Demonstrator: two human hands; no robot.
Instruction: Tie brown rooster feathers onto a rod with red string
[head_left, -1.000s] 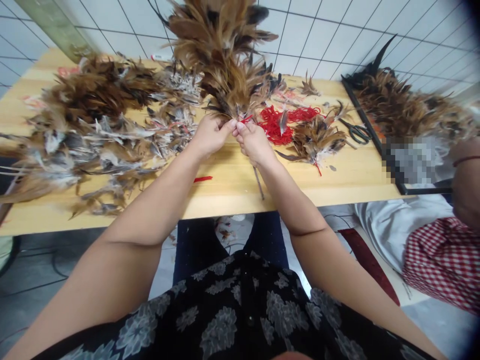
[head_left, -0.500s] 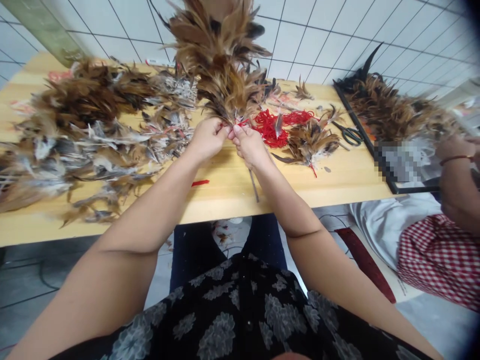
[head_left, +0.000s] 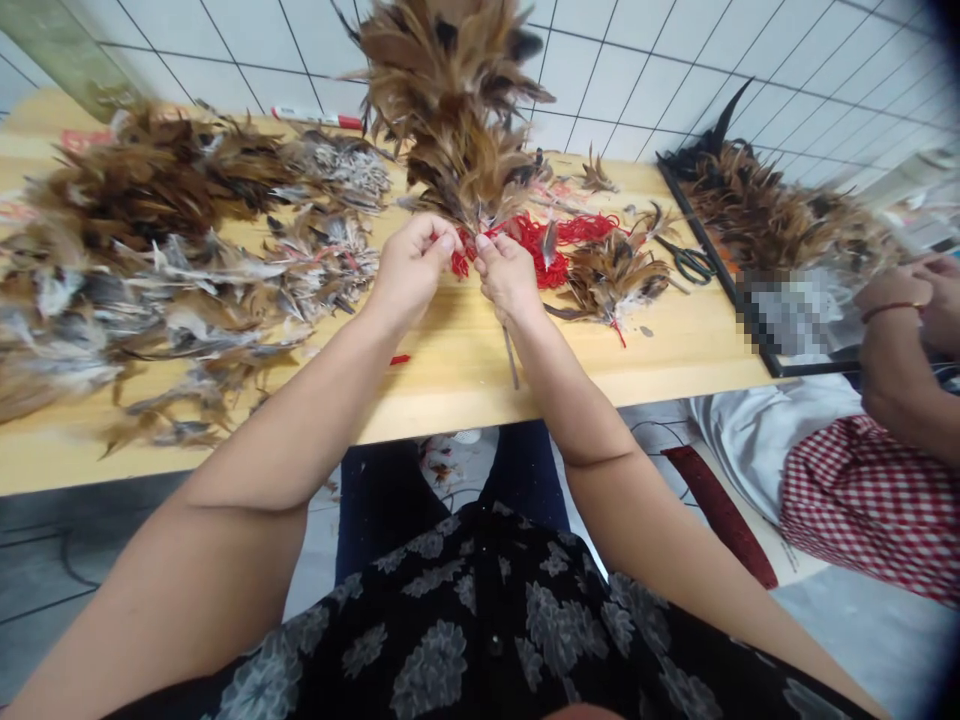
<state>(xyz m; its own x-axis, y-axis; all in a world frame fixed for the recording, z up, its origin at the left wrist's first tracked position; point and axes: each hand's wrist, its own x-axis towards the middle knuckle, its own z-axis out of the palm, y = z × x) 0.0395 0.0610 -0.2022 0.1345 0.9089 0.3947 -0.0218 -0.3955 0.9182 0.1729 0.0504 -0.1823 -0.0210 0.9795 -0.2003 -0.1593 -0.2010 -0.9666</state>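
A tall brown feather duster stands upright over the wooden table, its thin stick pointing down toward me. My left hand and my right hand meet at the base of its feathers, fingers pinched together. Both hands grip the duster where a red thread shows between the fingertips. A tangle of red thread lies just behind my right hand.
Loose brown and grey feathers cover the table's left half. A small feather bunch and scissors lie on the right. A black-framed tray of feathers sits far right, next to another person's arm and checked clothing.
The view has shifted slightly, so my hands sit a little lower. More red thread now shows between my fingertips. The other person's arm has come further into view at the right.
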